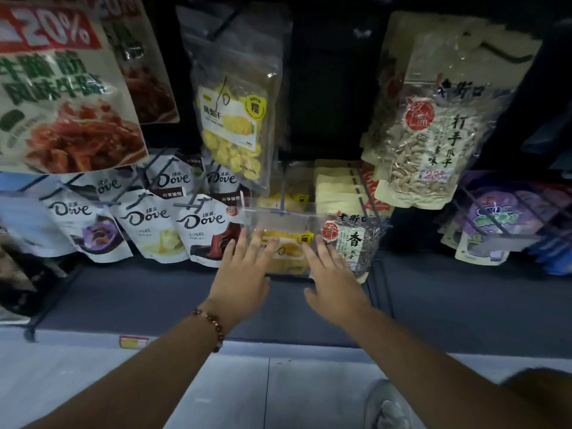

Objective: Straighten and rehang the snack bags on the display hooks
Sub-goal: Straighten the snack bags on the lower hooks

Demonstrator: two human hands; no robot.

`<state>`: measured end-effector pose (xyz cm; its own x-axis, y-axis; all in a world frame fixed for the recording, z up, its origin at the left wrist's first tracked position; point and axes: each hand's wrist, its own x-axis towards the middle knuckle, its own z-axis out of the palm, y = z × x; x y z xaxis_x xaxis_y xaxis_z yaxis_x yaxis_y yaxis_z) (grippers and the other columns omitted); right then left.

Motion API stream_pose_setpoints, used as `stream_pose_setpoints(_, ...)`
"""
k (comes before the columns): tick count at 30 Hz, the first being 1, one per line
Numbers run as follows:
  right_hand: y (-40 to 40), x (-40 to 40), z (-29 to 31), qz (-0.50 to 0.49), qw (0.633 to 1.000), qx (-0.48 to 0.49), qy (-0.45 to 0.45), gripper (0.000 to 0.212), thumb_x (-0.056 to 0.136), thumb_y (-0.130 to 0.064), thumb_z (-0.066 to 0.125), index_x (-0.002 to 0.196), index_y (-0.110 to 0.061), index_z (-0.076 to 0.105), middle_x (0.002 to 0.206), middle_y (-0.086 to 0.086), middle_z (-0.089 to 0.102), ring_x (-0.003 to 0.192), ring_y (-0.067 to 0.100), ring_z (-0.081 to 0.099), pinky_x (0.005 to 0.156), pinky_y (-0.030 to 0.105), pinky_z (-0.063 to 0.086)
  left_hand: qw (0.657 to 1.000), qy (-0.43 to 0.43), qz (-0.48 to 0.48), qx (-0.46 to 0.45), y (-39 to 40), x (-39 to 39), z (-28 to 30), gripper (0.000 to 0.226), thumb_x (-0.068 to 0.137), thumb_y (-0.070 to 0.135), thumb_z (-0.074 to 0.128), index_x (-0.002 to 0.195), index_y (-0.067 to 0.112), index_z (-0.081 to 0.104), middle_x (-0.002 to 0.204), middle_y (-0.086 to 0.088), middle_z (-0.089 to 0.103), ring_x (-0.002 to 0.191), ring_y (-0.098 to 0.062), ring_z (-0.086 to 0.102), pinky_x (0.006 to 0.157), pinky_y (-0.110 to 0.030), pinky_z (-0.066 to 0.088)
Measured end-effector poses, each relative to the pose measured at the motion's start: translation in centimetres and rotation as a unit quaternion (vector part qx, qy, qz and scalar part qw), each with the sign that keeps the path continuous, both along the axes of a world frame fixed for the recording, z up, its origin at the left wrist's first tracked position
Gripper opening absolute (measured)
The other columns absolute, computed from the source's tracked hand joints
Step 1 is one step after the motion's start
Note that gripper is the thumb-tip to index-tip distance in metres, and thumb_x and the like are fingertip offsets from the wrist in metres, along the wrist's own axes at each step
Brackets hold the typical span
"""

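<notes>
1. Both hands reached toward a clear bag of yellow dried fruit (283, 243) that hung on a lower hook of the display rack, between the Dove pouches and a bag of dark seeds.
2. The left hand (244, 274) lay against the left part of that bag, its fingers straight and spread, curled round nothing; a beaded bracelet (210, 326) sat on its wrist.
3. The right hand (332, 280) lay at the bag's right edge, fingers straight and a little apart, overlapping the neighbouring seed bag (351, 243); it gripped nothing either.
4. Behind the front fruit bag more clear bags with yellow pieces hung on the same hook (281, 193).
5. Above, a taller clear pouch of yellow dried fruit (233, 119) hung slightly tilted from an upper hook.
6. To the left three white Dove pouches (151, 224) hung side by side in the front row, with further Dove pouches behind them.
7. At upper left hung a large bag printed with red meat strips and a 20% banner (62, 97).
8. At upper right hung a paper-topped bag of pale striped seeds (433, 144), and lower right a purple packet (501, 218) on another hook.
9. A grey shelf (154, 292) ran beneath the hanging bags.
</notes>
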<state>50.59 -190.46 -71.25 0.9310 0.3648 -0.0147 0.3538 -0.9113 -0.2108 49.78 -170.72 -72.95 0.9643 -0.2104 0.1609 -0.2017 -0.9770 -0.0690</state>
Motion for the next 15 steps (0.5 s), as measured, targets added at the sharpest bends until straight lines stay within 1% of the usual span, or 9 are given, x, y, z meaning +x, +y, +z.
stream_pose_setpoints(1, 0.4, 0.4, -0.1, -0.005, 1.0, 0.003, -0.009, 0.083, 0.094, -0.027, 0.053, 0.156, -0.028, -0.003, 0.162, -0.001, -0.02, 0.151, 0.025, -0.006, 0.121, 0.04, 0.007, 1.0, -0.007, -0.002, 0.0, 0.2, 0.5, -0.4, 0.091, 0.079, 0.032, 0.069, 0.155, 0.021, 0.02, 0.16, -0.017, 0.019, 0.146, -0.042, 0.016, 0.114, -0.057, 0.026)
stream_pose_setpoints(4, 1.4, 2.1, -0.7, -0.025, 0.999, 0.008, -0.027, 0.08, 0.093, -0.024, 0.052, 0.156, -0.027, 0.001, 0.162, 0.001, -0.017, 0.15, 0.027, -0.005, 0.121, 0.041, 0.007, 1.0, 0.001, 0.001, 0.023, 1.1, 2.2, -1.5, 0.088, 0.084, 0.031, 0.063, 0.156, 0.024, 0.014, 0.162, -0.015, 0.013, 0.147, -0.044, 0.009, 0.117, -0.058, 0.019)
stream_pose_setpoints(6, 2.0, 3.2, -1.0, -0.041, 0.999, 0.006, -0.034, 0.075, 0.093, -0.024, 0.049, 0.155, -0.025, 0.008, 0.163, 0.002, -0.015, 0.15, 0.028, -0.006, 0.12, 0.043, 0.007, 1.0, -0.004, 0.004, 0.017, 1.3, 3.5, -1.5, 0.081, 0.086, 0.029, 0.061, 0.154, 0.023, 0.019, 0.162, -0.014, 0.014, 0.148, -0.044, 0.005, 0.118, -0.058, 0.013)
stream_pose_setpoints(8, 2.7, 4.5, -1.3, -0.053, 0.998, -0.006, -0.034, 0.069, 0.094, -0.026, 0.048, 0.154, -0.02, 0.015, 0.163, 0.007, -0.01, 0.15, 0.03, -0.008, 0.121, 0.046, 0.007, 1.0, 0.022, 0.006, 0.014, 1.1, 5.0, -1.0, 0.069, 0.091, 0.029, 0.055, 0.152, 0.021, 0.023, 0.162, -0.014, 0.008, 0.148, -0.042, -0.006, 0.119, -0.057, 0.006)
stream_pose_setpoints(10, 3.3, 5.6, -1.3, -0.06, 0.998, -0.018, -0.026, 0.067, 0.094, -0.027, 0.047, 0.153, -0.017, 0.018, 0.163, 0.009, -0.012, 0.149, 0.032, -0.011, 0.122, 0.049, 0.005, 0.999, 0.039, 0.014, 0.004, 0.8, 6.8, -1.0, 0.06, 0.095, 0.03, 0.047, 0.15, 0.018, 0.027, 0.163, -0.016, -0.001, 0.147, -0.041, -0.012, 0.119, -0.055, 0.004)
stream_pose_setpoints(11, 3.5, 6.1, -1.3, -0.065, 0.998, -0.014, -0.023, 0.069, 0.094, -0.027, 0.048, 0.154, -0.018, 0.015, 0.162, 0.008, -0.016, 0.149, 0.032, -0.014, 0.122, 0.048, 0.002, 0.999, 0.044, 0.02, -0.003, 0.7, 7.4, -1.1, 0.06, 0.096, 0.031, 0.045, 0.152, 0.019, 0.026, 0.163, -0.016, -0.007, 0.147, -0.04, -0.013, 0.119, -0.055, 0.005)
stream_pose_setpoints(13, 3.6, 7.3, -1.3, -0.078, 0.997, -0.013, -0.012, 0.077, 0.093, -0.025, 0.049, 0.156, -0.025, 0.004, 0.161, 0.002, -0.022, 0.148, 0.029, -0.017, 0.12, 0.045, -0.002, 0.998, 0.044, 0.015, -0.031, 0.7, 8.3, -1.3, 0.069, 0.096, 0.03, 0.044, 0.157, 0.021, 0.013, 0.159, -0.011, -0.024, 0.147, -0.038, -0.015, 0.119, -0.053, 0.006)
stream_pose_setpoints(14, 3.5, 8.0, -1.5, -0.083, 0.996, -0.016, -0.011, 0.08, 0.092, -0.024, 0.049, 0.156, -0.026, 0.001, 0.162, 0.001, -0.02, 0.149, 0.028, -0.016, 0.12, 0.044, -0.002, 0.997, 0.048, 0.011, -0.056, 0.8, 8.7, -1.5, 0.072, 0.095, 0.03, 0.045, 0.157, 0.022, 0.008, 0.156, -0.008, -0.03, 0.148, -0.037, -0.016, 0.12, -0.052, 0.005)
stream_pose_setpoints(15, 3.6, 8.6, -1.2, -0.089, 0.996, -0.012, -0.01, 0.081, 0.091, -0.024, 0.049, 0.156, -0.027, 0.001, 0.163, 0.001, -0.017, 0.149, 0.028, -0.014, 0.121, 0.044, 0.0, 0.996, 0.063, 0.014, -0.068, 1.0, 9.2, -1.7, 0.073, 0.095, 0.03, 0.045, 0.156, 0.022, 0.006, 0.155, -0.006, -0.031, 0.148, -0.036, -0.016, 0.12, -0.051, 0.004)
